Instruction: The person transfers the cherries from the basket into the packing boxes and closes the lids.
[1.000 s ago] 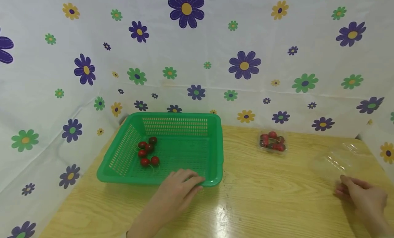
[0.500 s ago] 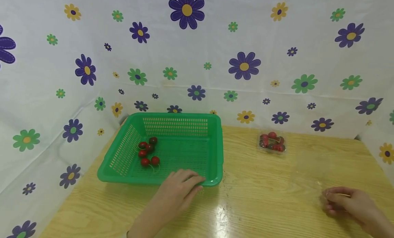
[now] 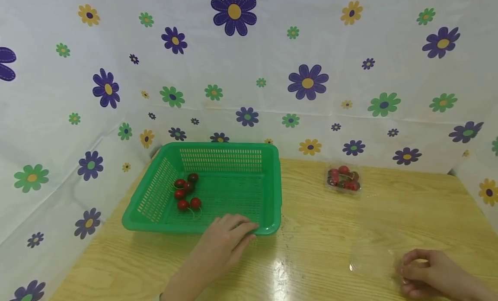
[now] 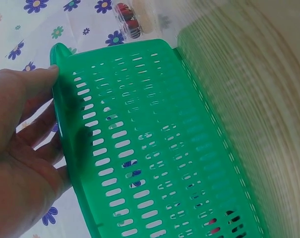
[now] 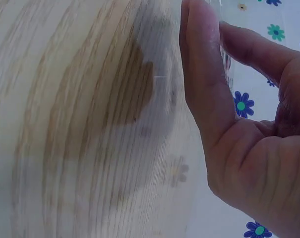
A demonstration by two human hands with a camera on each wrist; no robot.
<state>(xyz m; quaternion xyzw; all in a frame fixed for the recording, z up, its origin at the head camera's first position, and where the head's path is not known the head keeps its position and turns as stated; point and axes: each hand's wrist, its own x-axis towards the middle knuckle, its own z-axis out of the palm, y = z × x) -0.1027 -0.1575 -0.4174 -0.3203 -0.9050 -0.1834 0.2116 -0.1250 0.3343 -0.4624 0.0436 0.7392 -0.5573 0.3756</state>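
Note:
My left hand (image 3: 219, 244) grips the front rim of a green slotted plastic basket (image 3: 273, 197). In the left wrist view its thumb (image 4: 38, 79) touches the rim while the other fingers go behind it. Several dark red cherries (image 3: 188, 187), some with stems, lie in the basket's left part. On the right, my right hand (image 3: 432, 273) pinches the edge of a clear plastic container (image 3: 369, 257), low over the table or on it. Its see-through walls make its outline hard to make out. Thumb and fingers are close together at that edge.
A small clear box (image 3: 344, 179) filled with cherries stands at the back of the wooden table (image 3: 311, 232), right of the basket. White cloth (image 3: 272, 54) printed with flowers hangs behind the table and along its sides.
My right hand has come left and nearer the front edge, bringing the clear container with it. The left hand and the basket have stayed in place.

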